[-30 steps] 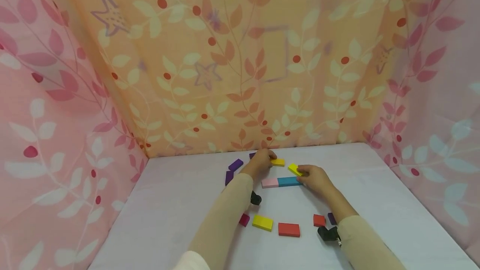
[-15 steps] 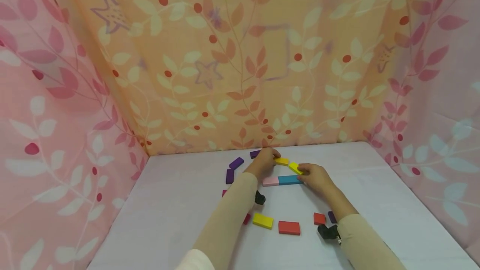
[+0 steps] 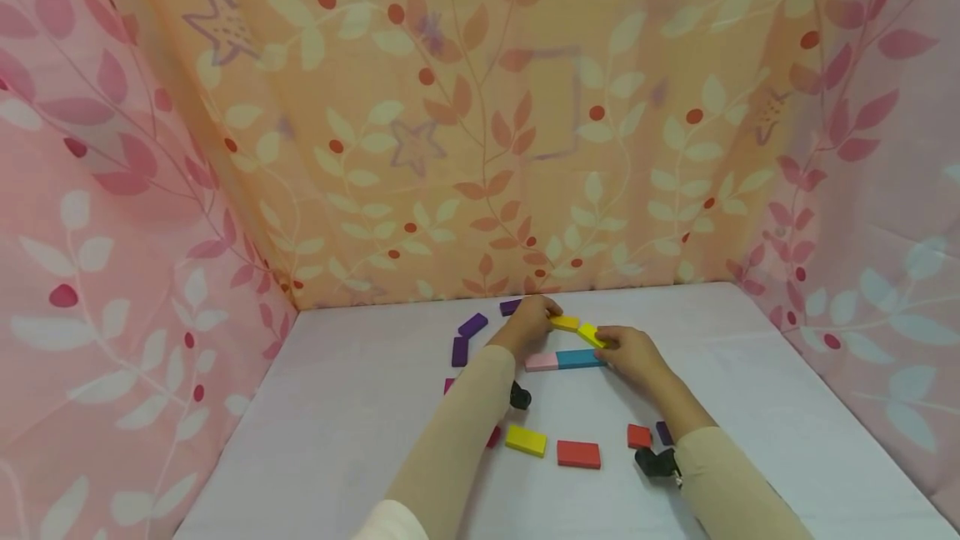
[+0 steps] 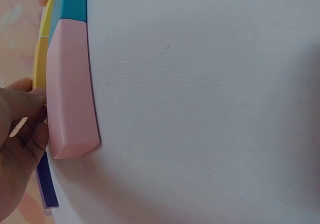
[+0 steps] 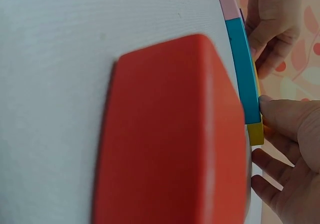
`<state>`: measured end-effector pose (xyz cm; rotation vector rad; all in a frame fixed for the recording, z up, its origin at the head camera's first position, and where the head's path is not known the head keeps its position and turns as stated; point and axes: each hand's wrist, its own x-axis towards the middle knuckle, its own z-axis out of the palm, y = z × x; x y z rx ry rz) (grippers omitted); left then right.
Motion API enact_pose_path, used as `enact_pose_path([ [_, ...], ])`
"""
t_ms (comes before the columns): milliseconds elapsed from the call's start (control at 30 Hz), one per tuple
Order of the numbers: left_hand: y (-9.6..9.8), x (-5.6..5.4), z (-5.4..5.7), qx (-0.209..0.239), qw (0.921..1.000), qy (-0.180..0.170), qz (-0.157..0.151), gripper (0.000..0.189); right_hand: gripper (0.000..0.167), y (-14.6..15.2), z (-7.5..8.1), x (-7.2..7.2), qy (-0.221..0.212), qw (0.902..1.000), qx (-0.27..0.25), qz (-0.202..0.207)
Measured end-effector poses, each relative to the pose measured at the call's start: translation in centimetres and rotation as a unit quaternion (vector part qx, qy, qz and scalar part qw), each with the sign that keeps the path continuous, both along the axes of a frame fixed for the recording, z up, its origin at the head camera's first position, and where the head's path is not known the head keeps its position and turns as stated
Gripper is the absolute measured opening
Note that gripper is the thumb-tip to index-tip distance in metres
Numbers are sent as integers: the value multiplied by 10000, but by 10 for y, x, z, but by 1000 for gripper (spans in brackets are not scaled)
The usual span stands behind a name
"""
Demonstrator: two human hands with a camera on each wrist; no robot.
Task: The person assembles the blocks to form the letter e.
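At the far side of the table, my left hand point(image 3: 531, 325) pinches the near end of an orange-yellow block point(image 3: 565, 323). My right hand point(image 3: 633, 354) holds a bright yellow block point(image 3: 590, 335) between thumb and fingers. The two blocks meet end to end at an angle. In front of them lie a pink block point(image 3: 542, 362) and a blue block point(image 3: 579, 359), joined in a straight row. The left wrist view shows thumb and fingertips on the orange-yellow block point(image 4: 39, 67), just behind the pink one. In the right wrist view, the thumb lies beside the blue block point(image 5: 245, 74), partly hiding the yellow one point(image 5: 255, 134).
Purple blocks point(image 3: 472, 325) curve along the left, one partly behind my left hand. Nearer me lie a yellow block point(image 3: 526, 441), a red block point(image 3: 578, 454), a smaller red block point(image 3: 639, 437) and a dark purple block point(image 3: 664, 433). Floral cloth point(image 3: 420, 215) walls the white table point(image 3: 337, 423).
My left hand has slid a little to the right with the orange-yellow block, closing the gap to the yellow block. The right hand stays in almost the same place.
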<state>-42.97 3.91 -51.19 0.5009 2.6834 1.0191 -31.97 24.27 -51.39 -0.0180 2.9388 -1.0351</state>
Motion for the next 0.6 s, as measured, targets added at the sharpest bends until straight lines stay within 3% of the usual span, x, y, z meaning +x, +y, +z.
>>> enact_pose_path([
  [600, -3, 5, 3, 138, 9995, -257, 75, 30, 47, 0, -1, -1, -33, 10000, -19, 3],
])
